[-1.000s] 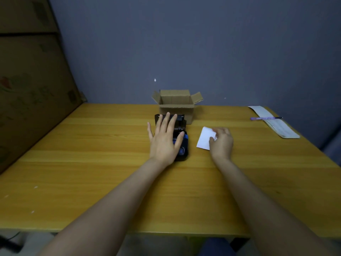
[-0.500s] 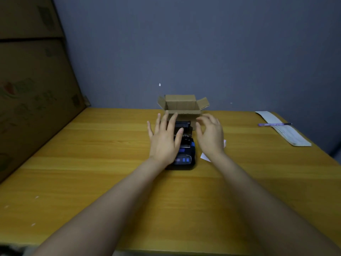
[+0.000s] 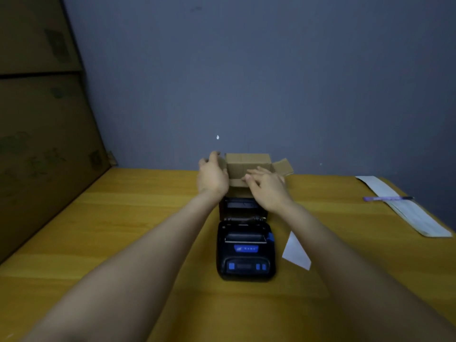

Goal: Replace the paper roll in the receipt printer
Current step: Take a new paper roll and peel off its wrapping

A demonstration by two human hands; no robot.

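Both forearms stretched forward over the receipt printer [image 3: 246, 253], toward the small open cardboard box [image 3: 248, 162] just behind it. Left hand [image 3: 212, 175] raised at the box's left flap, fingers loosely spread and curled, touching or nearly touching the flap; cannot tell which. Right hand [image 3: 267, 187] palm down over the box's near edge, fingers apart and extended, clamped on nothing visible. Printer well short of both sets of fingertips, under the wrists, flat on the wooden table [image 3: 148, 218]. Black body with blue buttons and a blue label, lid swung open toward the box, paper bay exposed; no telling whether a roll sits inside. Just right of the printer, partly under the right forearm, a white paper scrap [image 3: 296, 255]. Far right of the printer, a long receipt strip [image 3: 404, 211] with a purple pen [image 3: 387, 198] across it.
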